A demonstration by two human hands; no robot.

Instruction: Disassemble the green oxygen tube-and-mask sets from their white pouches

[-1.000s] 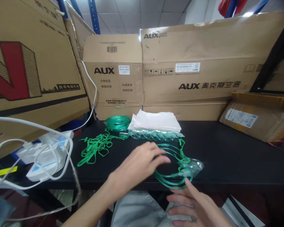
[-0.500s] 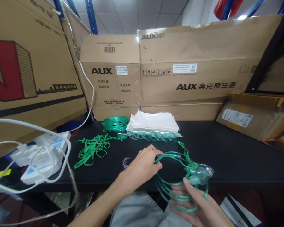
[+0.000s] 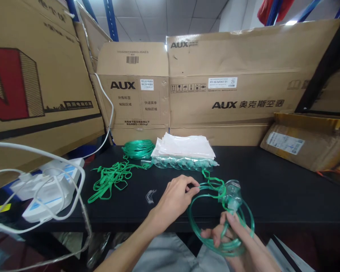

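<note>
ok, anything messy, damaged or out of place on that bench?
Nothing damaged or spilled. The green straps lie in a loose tangle left of the neat tubing coil and stacked bags. White cables sprawl over the power strip and off the table edge.

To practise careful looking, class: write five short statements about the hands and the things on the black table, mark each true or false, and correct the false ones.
1. Both hands hold the coil of green tubing. True: the left hand pinches its top, the right hand grips its lower part.
2. The clear mask lies flat on the table. False: it is lifted with the coil.
3. Loose green straps lie left of the left hand. True.
4. The stack of clear bags sits on the floor. False: it sits at the back of the table.
5. The boxes behind read AUX. True.
</note>
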